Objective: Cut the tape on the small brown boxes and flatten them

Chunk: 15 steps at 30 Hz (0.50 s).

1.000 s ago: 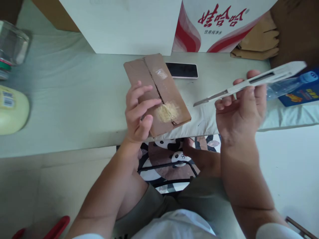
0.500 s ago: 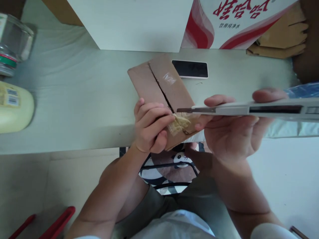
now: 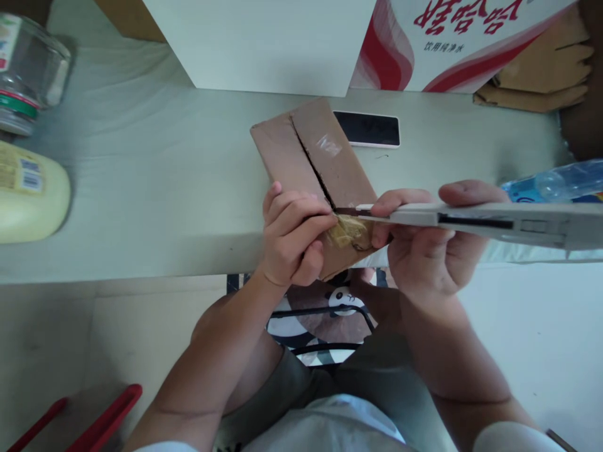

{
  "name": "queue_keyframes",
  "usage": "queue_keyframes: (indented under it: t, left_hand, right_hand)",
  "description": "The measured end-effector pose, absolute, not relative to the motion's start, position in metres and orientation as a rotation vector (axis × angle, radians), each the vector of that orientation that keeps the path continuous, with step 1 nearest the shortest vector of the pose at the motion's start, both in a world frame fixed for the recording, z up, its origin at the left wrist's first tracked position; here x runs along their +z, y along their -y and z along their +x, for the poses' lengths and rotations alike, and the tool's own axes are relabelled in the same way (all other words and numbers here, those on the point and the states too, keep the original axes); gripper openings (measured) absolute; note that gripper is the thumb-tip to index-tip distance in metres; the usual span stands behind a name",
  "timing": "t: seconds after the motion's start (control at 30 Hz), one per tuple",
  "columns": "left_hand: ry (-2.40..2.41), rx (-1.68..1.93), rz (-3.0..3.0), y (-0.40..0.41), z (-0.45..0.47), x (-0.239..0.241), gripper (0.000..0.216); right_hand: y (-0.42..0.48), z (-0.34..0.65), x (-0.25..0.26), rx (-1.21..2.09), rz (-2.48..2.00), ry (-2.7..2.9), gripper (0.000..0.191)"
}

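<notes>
A small brown cardboard box (image 3: 301, 147) lies tilted at the table's front edge, a dark slit running along its top seam. My left hand (image 3: 296, 238) has its fingers curled over the box's left side, fingertips at a wad of crumpled yellowish tape (image 3: 351, 232). In my right hand (image 3: 424, 251) is a white utility knife (image 3: 490, 220), held level between thumb and fingers. Its dark blade tip meets the lower end of the slit, just above the tape. The right fingertips near the blade rest at the box's right side.
Behind the box lies a phone (image 3: 370, 129). White cartons (image 3: 268, 47) and folded cardboard (image 3: 541, 63) stand along the back. A clear jar (image 3: 35, 69) and a pale yellow bottle (image 3: 32, 194) are at left. A plastic bottle (image 3: 565, 179) lies at right.
The knife has moved left and slightly down, bringing its blade tip to the seam by the tape. My right fingers have shifted along its body. The left hand keeps its hold.
</notes>
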<state>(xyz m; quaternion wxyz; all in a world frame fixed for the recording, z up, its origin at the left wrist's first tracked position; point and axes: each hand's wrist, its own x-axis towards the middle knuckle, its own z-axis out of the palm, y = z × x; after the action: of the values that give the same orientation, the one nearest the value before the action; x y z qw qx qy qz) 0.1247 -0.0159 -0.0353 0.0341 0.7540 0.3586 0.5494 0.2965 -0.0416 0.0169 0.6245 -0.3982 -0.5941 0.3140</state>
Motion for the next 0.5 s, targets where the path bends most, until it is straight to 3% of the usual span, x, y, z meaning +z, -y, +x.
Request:
queue_keyframes:
  t: [0.5]
  left_hand:
    - [-1.093,1.701,2.267,0.012,0.125,-0.046,0.042]
  right_hand:
    - [0.038,0.3,0.011,0.723,-0.917,1.399,0.025]
